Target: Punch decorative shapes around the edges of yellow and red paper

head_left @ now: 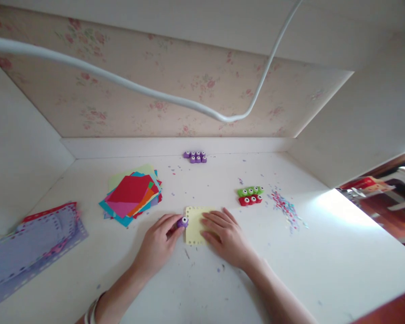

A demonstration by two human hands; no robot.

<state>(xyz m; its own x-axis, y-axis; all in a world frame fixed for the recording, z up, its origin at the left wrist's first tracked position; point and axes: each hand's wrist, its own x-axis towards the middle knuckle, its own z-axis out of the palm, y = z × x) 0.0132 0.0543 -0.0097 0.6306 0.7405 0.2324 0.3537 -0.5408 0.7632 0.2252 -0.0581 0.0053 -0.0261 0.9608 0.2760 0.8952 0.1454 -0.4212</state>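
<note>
The left hand [159,239] pinched the purple punch [182,222] at the left edge of the yellow sheet [195,227], while the right hand [228,233], fingers loosely spread, covered its right side.

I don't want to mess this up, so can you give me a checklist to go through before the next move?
1. Left grip closed on the purple punch: ok.
2. Right grip resting flat on the yellow paper: ok.
3. Purple punch at the yellow paper's left edge: ok.
4. Yellow paper far enough into the slot: cannot tell.
5. Holes along the right edge: cannot tell, covered.
6. White table free of scraps: not ok.
</note>
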